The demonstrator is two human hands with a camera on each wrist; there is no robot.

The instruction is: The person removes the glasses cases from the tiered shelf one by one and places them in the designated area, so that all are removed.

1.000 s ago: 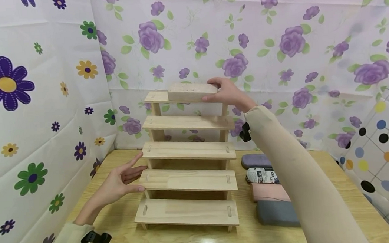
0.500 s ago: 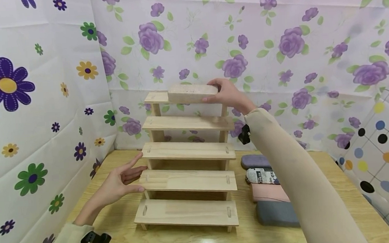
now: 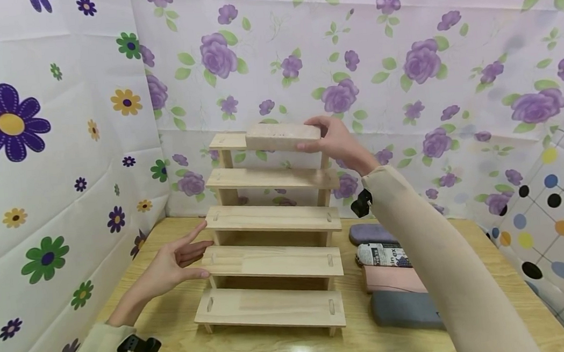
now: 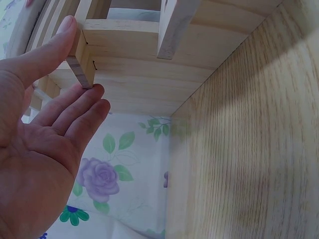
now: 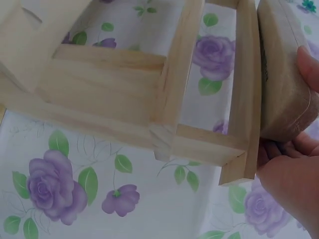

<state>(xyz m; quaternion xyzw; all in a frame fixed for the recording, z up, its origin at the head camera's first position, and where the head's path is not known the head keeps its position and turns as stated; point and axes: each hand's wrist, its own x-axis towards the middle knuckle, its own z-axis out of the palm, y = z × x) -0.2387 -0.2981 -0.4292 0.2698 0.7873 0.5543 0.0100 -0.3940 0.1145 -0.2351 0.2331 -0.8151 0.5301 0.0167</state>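
At the top of a stepped wooden rack (image 3: 275,215), my right hand (image 3: 340,140) holds the right end of a beige glasses case (image 3: 274,136). The thumb is on the front and the other fingers are behind. In the right wrist view the case (image 5: 284,74) lies along the top board, gripped at its near end by my right hand (image 5: 291,179). My left hand (image 3: 171,266) is at the rack's left side, fingers extended, fingertips touching the ends of the middle steps. The left wrist view has the thumb and fingertips of my left hand (image 4: 45,129) around a board's corner.
Right of the rack on the wooden table (image 3: 170,333) lie a purple case (image 3: 370,234), a newsprint-patterned case (image 3: 381,255), a pink case (image 3: 392,278) and a dark grey case (image 3: 404,309). Flowered cloth (image 3: 274,47) hangs close behind the rack and along the sides.
My right hand and the beige glasses case have shifted slightly to the right along the top step. My left hand stays where it was.
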